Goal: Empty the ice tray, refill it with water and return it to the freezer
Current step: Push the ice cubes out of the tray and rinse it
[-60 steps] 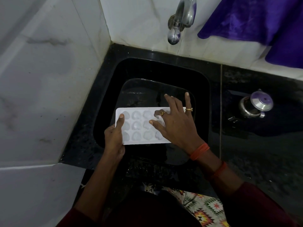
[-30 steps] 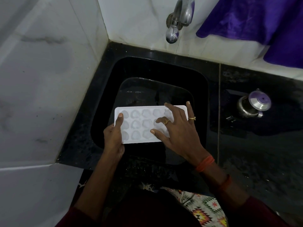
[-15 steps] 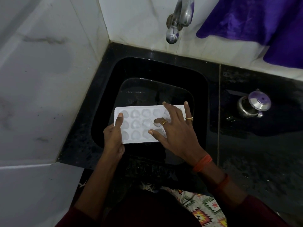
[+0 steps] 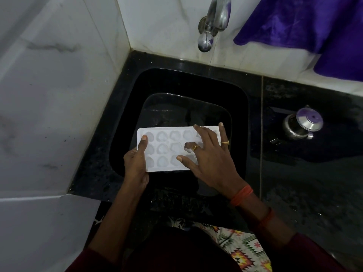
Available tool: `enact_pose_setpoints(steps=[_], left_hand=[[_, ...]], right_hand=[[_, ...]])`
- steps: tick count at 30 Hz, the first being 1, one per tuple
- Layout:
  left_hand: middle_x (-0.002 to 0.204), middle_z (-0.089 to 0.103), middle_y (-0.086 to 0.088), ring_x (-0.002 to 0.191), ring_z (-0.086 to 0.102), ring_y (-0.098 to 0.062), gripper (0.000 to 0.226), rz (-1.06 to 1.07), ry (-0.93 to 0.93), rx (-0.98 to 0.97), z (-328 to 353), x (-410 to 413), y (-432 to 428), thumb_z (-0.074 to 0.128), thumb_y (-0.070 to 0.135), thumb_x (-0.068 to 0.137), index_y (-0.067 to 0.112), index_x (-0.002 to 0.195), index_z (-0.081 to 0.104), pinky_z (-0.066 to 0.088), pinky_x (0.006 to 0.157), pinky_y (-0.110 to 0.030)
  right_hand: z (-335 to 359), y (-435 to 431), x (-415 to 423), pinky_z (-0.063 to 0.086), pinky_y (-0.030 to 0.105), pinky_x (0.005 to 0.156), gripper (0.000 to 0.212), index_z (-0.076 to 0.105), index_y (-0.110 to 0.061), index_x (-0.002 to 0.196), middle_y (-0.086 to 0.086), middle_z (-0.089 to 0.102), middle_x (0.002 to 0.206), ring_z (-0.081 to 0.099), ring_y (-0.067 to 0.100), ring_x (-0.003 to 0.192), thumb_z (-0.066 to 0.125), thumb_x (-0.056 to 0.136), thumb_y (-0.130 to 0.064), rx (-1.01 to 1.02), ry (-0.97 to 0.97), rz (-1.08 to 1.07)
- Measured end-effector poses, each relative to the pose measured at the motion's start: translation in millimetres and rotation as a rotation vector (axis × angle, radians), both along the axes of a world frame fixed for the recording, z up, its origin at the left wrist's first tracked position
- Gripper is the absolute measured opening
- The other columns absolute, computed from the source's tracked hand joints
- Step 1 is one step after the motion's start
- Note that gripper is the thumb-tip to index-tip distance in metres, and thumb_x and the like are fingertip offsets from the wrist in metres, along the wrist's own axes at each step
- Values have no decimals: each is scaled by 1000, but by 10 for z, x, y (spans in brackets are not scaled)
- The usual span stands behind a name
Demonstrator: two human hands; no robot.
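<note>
A white ice tray [image 4: 169, 146] with heart-shaped cells holding ice is held level over the black sink [image 4: 125, 122]. My left hand [image 4: 135, 163] grips the tray's left edge, with the thumb lying on top and the fingers underneath. My right hand [image 4: 212, 160] rests on the tray's right part. Its fingers are spread, and the ringed index finger is bent down into a cell in the middle row. That hand hides the cells on the right. The steel tap [image 4: 214, 20] juts from the tiled wall above the sink, and no water is running.
White tiled walls close in at the left and back. A steel pot with a lid [image 4: 302, 124] stands on the black countertop [image 4: 314, 183] to the right of the sink. Purple cloth [image 4: 304, 22] hangs at the top right.
My right hand's fingers have shifted a little over the tray's right cells, with the index finger staying bent into a cell. The tray and my left hand have barely moved.
</note>
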State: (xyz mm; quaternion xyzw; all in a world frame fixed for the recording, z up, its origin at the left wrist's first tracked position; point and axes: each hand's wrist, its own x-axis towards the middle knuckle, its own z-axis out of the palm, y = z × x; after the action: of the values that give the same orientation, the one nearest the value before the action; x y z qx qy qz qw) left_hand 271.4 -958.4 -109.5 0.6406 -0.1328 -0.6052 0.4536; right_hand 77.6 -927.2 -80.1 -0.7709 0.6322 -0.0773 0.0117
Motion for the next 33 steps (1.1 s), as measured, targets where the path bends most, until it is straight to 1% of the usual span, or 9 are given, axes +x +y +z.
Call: enact_pose_setpoints(steps=[7, 10, 13, 18, 23, 29, 33], left_hand=[[86, 79, -9, 74, 77, -26, 32, 2, 12, 2, -6, 12, 2, 71, 38, 92, 6, 93, 73, 59, 53, -34], [83, 79, -8, 72, 77, -25, 30, 3, 11, -3, -3, 13, 1, 71, 37, 92, 7, 90, 73, 59, 52, -33], [83, 79, -8, 72, 77, -24, 29, 2, 6, -10, -11, 24, -4, 71, 37, 92, 8, 89, 73, 59, 52, -33], [82, 79, -7, 71, 77, -24, 30, 7, 8, 1, -41, 41, -4, 72, 38, 91, 8, 89, 74, 59, 51, -33], [83, 79, -8, 72, 77, -25, 32, 1, 6, 7, -60, 56, -20, 74, 40, 90, 8, 88, 74, 59, 52, -33], [83, 79, -8, 72, 77, -25, 30, 11, -1, 11, -54, 71, -24, 74, 38, 90, 8, 88, 74, 59, 52, -33], [82, 79, -7, 70, 77, -24, 30, 1, -6, 8, -38, 72, -34, 73, 38, 91, 8, 89, 74, 59, 51, -33]], right_hand=[[1, 22, 37, -1, 56, 125, 60, 76, -25, 106, 8, 51, 147, 45, 22, 138, 35, 97, -69, -51, -12, 12], [12, 27, 43, -3, 56, 124, 61, 74, -25, 109, 8, 50, 147, 44, 21, 139, 34, 97, -69, -16, 6, 14], [6, 44, 42, -1, 58, 124, 63, 73, -25, 113, 8, 48, 149, 42, 21, 141, 31, 97, -69, 10, 20, 15], [10, 50, 49, 4, 59, 124, 60, 74, -26, 108, 6, 52, 145, 46, 21, 137, 33, 97, -68, -36, -3, 11], [-9, 82, 60, 0, 57, 124, 60, 72, -27, 118, 8, 49, 148, 42, 22, 141, 34, 96, -69, 32, 26, 1], [-9, 64, 51, 4, 59, 124, 55, 74, -27, 111, 7, 53, 143, 46, 21, 136, 40, 96, -67, -32, 11, 0], [-11, 67, 65, 4, 59, 124, 53, 73, -26, 114, 9, 52, 144, 46, 24, 137, 43, 95, -67, -5, 32, 9]])
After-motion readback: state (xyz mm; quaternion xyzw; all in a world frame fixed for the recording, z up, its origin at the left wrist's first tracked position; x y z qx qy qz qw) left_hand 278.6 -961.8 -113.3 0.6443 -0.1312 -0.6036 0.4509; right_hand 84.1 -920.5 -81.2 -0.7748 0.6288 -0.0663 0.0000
